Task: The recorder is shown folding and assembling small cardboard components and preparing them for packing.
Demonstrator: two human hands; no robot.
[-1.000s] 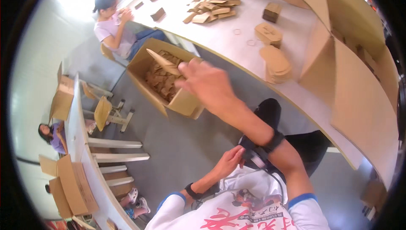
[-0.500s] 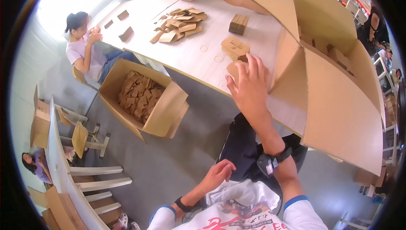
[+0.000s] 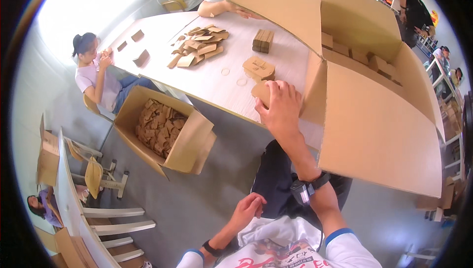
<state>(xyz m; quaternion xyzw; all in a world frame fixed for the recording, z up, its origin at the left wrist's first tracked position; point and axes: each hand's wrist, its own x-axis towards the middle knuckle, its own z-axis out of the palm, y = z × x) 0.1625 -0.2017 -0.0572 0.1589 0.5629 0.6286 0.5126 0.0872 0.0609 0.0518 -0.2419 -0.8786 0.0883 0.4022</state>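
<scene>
My right hand (image 3: pixel 280 104) reaches over the near table edge, its fingers curled round a small stack of brown card pieces (image 3: pixel 260 92). The palm hides most of this stack. Just beyond lies another stack of brown cards (image 3: pixel 258 67) with dark print on top. Two thin pale rings, probably rubber bands (image 3: pixel 241 82), lie to its left. My left hand (image 3: pixel 249 208) is low over my lap, fingers loosely closed with nothing seen in them.
A large open carton (image 3: pixel 379 130) with brown stacks inside stands at the right, flaps spread. Farther back are a neat card stack (image 3: pixel 263 41) and a loose card heap (image 3: pixel 199 44). A floor box (image 3: pixel 189 142) holds many brown pieces. Co-workers sit at the table's left and far sides.
The view has shifted, showing more of the far side and the carton's contents. My right hand's fingers have closed down round the near stack. My left hand stays low with its fingers curled.
</scene>
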